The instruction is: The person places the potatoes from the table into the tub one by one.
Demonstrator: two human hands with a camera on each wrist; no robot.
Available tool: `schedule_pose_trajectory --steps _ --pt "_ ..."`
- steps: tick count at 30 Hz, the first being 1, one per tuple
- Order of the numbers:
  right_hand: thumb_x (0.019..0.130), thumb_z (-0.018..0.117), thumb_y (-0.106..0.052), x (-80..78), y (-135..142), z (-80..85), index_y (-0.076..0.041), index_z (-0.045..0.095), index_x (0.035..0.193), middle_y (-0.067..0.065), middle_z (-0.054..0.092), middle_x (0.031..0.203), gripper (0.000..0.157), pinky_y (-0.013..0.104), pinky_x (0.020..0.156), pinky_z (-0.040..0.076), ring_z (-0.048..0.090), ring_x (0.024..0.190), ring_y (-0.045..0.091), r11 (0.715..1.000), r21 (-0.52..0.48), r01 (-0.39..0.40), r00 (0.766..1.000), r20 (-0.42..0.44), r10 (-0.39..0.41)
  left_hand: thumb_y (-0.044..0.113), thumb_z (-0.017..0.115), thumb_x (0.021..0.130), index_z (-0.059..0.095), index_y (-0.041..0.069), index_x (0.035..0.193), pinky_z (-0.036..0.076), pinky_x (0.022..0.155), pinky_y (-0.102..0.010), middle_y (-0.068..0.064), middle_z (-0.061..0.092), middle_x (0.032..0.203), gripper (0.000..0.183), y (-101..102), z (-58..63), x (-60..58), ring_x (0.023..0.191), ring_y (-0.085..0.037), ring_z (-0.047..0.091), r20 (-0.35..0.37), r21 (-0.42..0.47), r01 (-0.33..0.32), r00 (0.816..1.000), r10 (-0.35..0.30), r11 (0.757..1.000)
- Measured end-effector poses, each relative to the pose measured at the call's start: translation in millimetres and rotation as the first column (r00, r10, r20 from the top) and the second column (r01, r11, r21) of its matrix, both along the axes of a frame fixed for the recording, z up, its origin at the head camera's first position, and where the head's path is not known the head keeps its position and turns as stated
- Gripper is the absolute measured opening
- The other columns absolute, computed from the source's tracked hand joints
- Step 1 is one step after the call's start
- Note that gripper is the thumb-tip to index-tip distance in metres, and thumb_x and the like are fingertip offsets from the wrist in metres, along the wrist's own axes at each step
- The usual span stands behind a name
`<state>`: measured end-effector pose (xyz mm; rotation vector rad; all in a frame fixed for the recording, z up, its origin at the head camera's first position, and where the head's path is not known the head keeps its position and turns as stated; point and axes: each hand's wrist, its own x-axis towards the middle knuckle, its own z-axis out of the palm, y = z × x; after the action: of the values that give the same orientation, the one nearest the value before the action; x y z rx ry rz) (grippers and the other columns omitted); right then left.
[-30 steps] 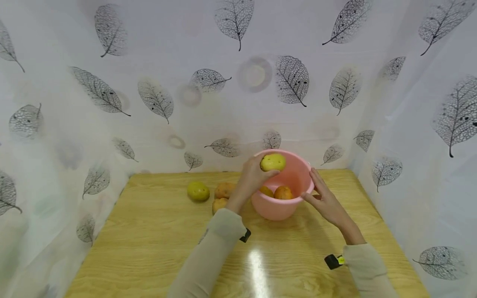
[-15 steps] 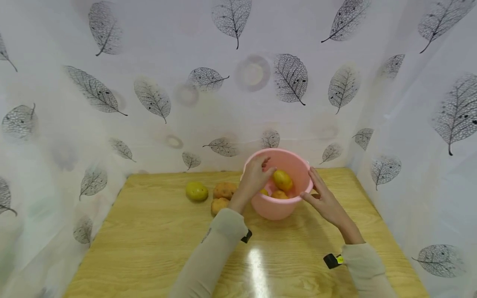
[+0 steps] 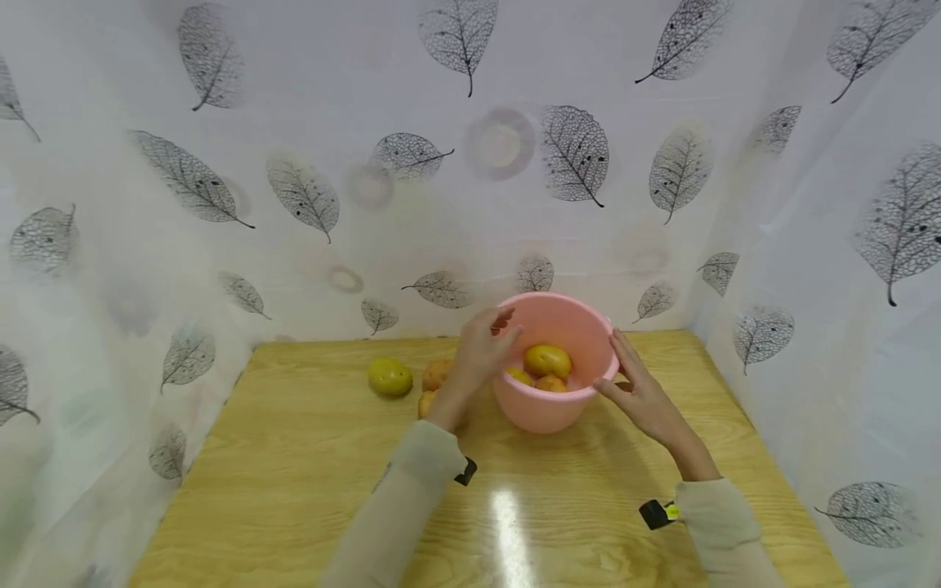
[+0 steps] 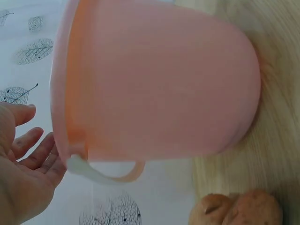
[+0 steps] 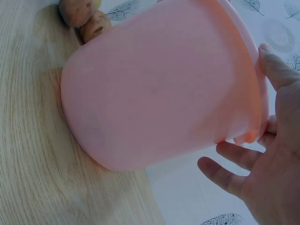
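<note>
A pink bucket (image 3: 540, 412) stands upright at the back of the table. Inside it lie a yellow potato (image 3: 547, 360), a browner one (image 3: 551, 383) and part of another near the left wall. My left hand (image 3: 481, 347) hovers at the bucket's left rim with relaxed fingers and holds nothing; in the left wrist view its fingertips are close to the rim and handle (image 4: 101, 174), though contact is unclear. With thumb and mostly straight fingers spread, my right hand (image 3: 647, 404) touches the right side of the rim, as the right wrist view (image 5: 276, 168) also shows.
Left of the bucket, a yellow-green potato (image 3: 390, 377) lies on the wooden table (image 3: 294, 474). Two brown potatoes (image 4: 253, 208) sit close together, partly behind my left forearm. A leaf-print curtain (image 3: 353, 229) hangs along the back and both sides.
The left hand has let go of the yellow potato, which dropped into the bucket and settled on the others. That hand has then drawn back leftward; the right hand has stayed on the rim.
</note>
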<state>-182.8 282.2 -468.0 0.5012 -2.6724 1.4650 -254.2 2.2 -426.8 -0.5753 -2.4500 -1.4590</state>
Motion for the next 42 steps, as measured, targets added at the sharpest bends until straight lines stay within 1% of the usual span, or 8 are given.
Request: schedule_pose_trajectory --steps 6,9,13,20,26,31,38,42 --pt "0.105 0.061 -0.017 -0.1 0.0 -0.5 -0.011 0.009 0.167 0.010 -0.002 0.173 0.081 0.011 0.096 0.041 0.032 0.147 0.047 1.000 -0.002 -0.001 1.000 -0.004 0.001 0.011 0.071 0.099 0.064 -0.005 0.134 0.055 0.100 -0.045 -0.020 0.067 0.129 0.039 -24.6 3.9 6.8 0.115 -0.035 0.065 0.042 0.059 -0.029 0.999 0.026 0.998" --pt "0.105 0.061 -0.016 -0.3 -0.1 -0.3 -0.011 0.009 0.167 0.010 -0.001 0.173 0.081 0.011 0.096 0.041 0.032 0.148 0.047 1.000 -0.002 -0.003 1.000 -0.005 0.003 0.013 0.070 0.099 0.062 0.000 0.138 0.054 0.103 -0.041 -0.017 0.065 0.134 0.042 -38.7 3.7 9.9 0.117 -0.030 0.064 0.072 0.025 -0.048 0.996 0.046 0.999" --pt "0.105 0.061 -0.016 -0.4 0.2 0.1 -0.009 0.008 0.166 0.011 -0.001 0.173 0.081 0.011 0.095 0.042 0.033 0.147 0.048 1.000 -0.008 -0.005 1.000 -0.010 0.005 0.012 0.071 0.099 0.060 -0.002 0.139 0.053 0.103 -0.043 -0.019 0.064 0.134 0.044 -57.9 2.1 11.3 0.117 -0.032 0.064 0.060 0.005 -0.042 0.997 0.042 0.999" --pt "0.105 0.062 -0.019 -0.6 0.2 0.4 -0.009 0.009 0.166 0.012 -0.001 0.173 0.081 0.010 0.095 0.043 0.035 0.146 0.047 1.000 -0.003 -0.002 1.000 -0.007 0.002 0.011 0.070 0.099 0.059 -0.004 0.138 0.052 0.104 -0.051 -0.023 0.062 0.136 0.043 -90.3 1.0 16.9 0.119 -0.039 0.062 0.084 0.038 -0.033 0.996 0.029 0.999" --pt "0.105 0.062 -0.017 -0.6 -0.3 1.0 -0.009 0.009 0.166 0.011 -0.001 0.173 0.082 0.010 0.095 0.042 0.035 0.146 0.047 1.000 -0.002 0.003 1.000 -0.001 -0.003 0.013 0.070 0.100 0.059 -0.004 0.139 0.051 0.104 -0.051 -0.022 0.061 0.137 0.044 -114.3 -3.1 21.5 0.120 -0.038 0.062 0.093 0.022 -0.025 0.995 0.023 0.999" --pt "0.105 0.062 -0.019 -0.2 0.0 1.2 -0.010 0.008 0.166 0.011 -0.001 0.173 0.082 0.014 0.097 0.043 0.034 0.146 0.047 1.000 0.004 0.003 1.000 0.003 -0.003 0.013 0.069 0.101 0.058 -0.004 0.141 0.051 0.104 -0.052 -0.024 0.061 0.137 0.045 -129.2 -4.9 24.9 0.120 -0.037 0.062 0.100 -0.010 -0.012 0.995 0.013 1.000" --pt "0.105 0.062 -0.014 -0.4 0.2 0.8 -0.011 0.007 0.167 0.011 -0.002 0.173 0.082 0.011 0.096 0.042 0.033 0.147 0.047 1.000 -0.009 -0.005 1.000 0.005 0.005 0.014 0.069 0.100 0.057 -0.005 0.141 0.054 0.101 -0.050 -0.025 0.060 0.138 0.047 -142.1 -11.7 28.2 0.119 -0.038 0.063 0.092 -0.041 -0.012 0.996 0.016 0.999" --pt "0.105 0.062 -0.015 -0.6 -0.1 0.5 -0.011 0.008 0.167 0.011 -0.002 0.173 0.082 0.022 0.100 0.046 0.035 0.146 0.047 1.000 -0.009 -0.007 1.000 0.000 0.007 0.013 0.070 0.100 0.058 -0.006 0.140 0.055 0.099 -0.051 -0.026 0.061 0.137 0.046 -147.1 -19.7 29.2 0.117 -0.041 0.063 0.092 -0.037 -0.012 0.996 0.016 0.999"
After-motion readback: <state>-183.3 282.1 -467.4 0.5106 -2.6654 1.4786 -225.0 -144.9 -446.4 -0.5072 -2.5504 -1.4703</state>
